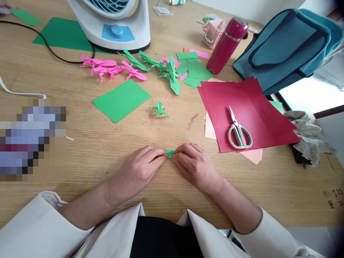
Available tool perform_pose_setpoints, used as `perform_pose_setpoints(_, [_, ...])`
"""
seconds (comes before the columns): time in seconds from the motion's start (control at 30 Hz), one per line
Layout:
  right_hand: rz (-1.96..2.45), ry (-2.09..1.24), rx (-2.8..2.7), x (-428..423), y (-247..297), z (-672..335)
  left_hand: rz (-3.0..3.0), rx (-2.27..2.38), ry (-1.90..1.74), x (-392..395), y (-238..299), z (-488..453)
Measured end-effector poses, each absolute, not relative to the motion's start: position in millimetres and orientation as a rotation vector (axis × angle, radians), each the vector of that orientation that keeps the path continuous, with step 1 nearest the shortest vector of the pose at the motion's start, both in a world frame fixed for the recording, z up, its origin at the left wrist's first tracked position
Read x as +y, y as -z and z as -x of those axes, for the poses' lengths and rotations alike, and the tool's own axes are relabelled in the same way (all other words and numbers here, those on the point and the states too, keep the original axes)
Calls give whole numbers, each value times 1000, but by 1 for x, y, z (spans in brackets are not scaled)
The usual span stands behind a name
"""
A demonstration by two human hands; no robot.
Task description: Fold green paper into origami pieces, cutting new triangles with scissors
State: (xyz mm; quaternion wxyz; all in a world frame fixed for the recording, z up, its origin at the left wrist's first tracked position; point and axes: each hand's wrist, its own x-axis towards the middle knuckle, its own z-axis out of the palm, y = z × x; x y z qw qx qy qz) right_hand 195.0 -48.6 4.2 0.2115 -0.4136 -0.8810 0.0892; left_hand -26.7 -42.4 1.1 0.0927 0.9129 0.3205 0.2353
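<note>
A small folded piece of green paper [169,154] is pinched between my two hands, just above the table near its front edge. My left hand [142,165] grips its left end, thumb against fingers. At the right end, my right hand [195,165] pinches it the same way, and the fingers hide most of the paper. Beyond the hands stands a small green folded-paper figure [159,109] with spread legs. Several pink folded figures [107,68] and green folded figures [172,74] lie farther back. A stack of green paper [122,101] rests to their front left.
Scissors [238,130] lie on red paper sheets [268,114] at the right. Behind them are a red thermos [227,44] and a teal bag [287,46]. A white fan [120,32] stands at the back, with a black cable [53,53]. A blurred-out object [29,139] is at left.
</note>
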Motion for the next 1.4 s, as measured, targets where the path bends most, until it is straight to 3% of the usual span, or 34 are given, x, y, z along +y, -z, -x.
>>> perform_pose_setpoints(0.33, [1245,-527,-2263,-48,-4,-193,-2310,1095,-725,-32,-2,11])
perform_pose_setpoints(1.4, [1354,-701,-2144,-45,-9,-191,-2218,1239,-694,-35,-5,17])
